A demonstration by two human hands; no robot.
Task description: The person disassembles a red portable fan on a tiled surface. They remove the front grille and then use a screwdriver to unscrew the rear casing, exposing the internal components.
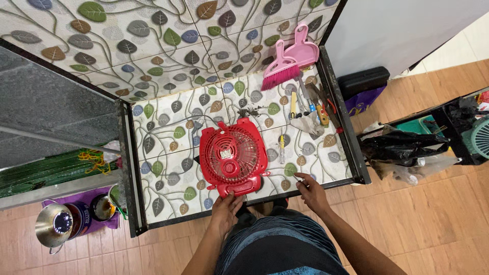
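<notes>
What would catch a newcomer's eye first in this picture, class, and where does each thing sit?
First comes the red fan, lying grille up in the middle of the leaf-patterned table, with the left hand at its base. Next, the pink brush and dustpan at the table's far right corner, above a row of small hand tools. The right hand rests at the near edge.

Red square fan (233, 155) flat on tiled table (168, 173)

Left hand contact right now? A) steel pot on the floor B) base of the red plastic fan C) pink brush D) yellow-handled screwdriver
B: the left hand rests on the bottom edge of the red plastic fan lying flat on the leaf-patterned tiled table, while the right hand sits at the table's front edge.
</notes>
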